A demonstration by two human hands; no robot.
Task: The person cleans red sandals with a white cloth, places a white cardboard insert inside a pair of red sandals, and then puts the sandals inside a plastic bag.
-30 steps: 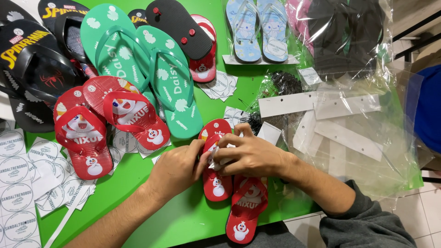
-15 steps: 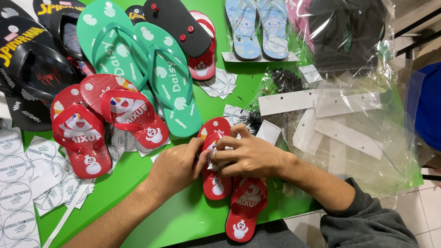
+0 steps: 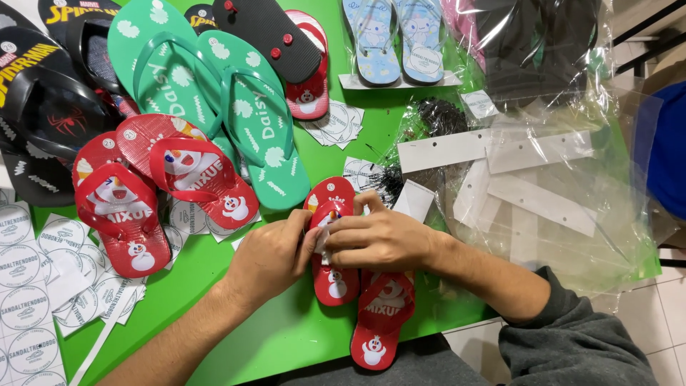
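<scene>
Both hands meet over a small red flip-flop [image 3: 333, 275] lying on the green table [image 3: 286, 336], near the person and a bit right of the middle. The flip-flop is bright red with a red strap and a little white snowman picture on its heel end. Its toe end points to the far side. The left hand [image 3: 270, 254] sits on the shoe's left edge, with the fingers curled in toward the strap. The right hand [image 3: 379, 239] lies across the middle of the shoe, fingers bent and pressed together on the strap. Something small and white shows between the two hands, maybe a sticker, but it is too hidden to tell for sure.

Just right of this shoe lies a second red flip-flop [image 3: 380, 322], its mate. It is tilted, and its heel hangs over the near table edge. It has the same snowman on it.

To the left sits another red pair [image 3: 153, 196], bigger, one shoe partly on top of the other. Beyond those, far and left, lie two green flip-flops [image 3: 214, 100] with white flowers. Black flip-flops [image 3: 50, 107] fill the far left corner. Round white stickers [image 3: 28, 286] are spread along the left edge. On the right are clear plastic bags [image 3: 557, 207] with white card strips.
</scene>
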